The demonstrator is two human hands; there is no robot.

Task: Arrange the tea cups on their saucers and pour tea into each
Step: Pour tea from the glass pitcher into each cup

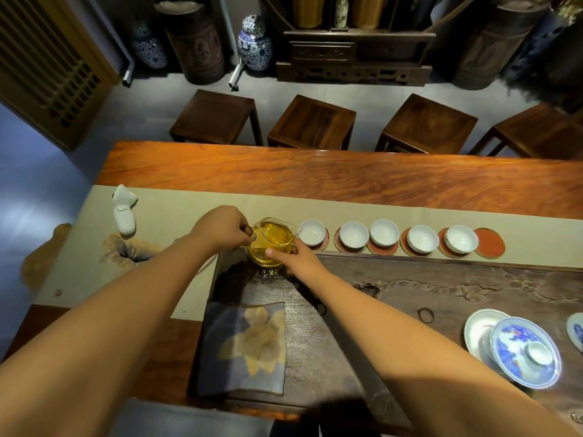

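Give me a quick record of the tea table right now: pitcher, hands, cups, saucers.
pitcher: glass pitcher of amber tea, spout toward the leftmost cup
left hand: on the handle
right hand: steadying the body
cups: five white, in a row, all look empty
saucers: six; rightmost red saucer bare
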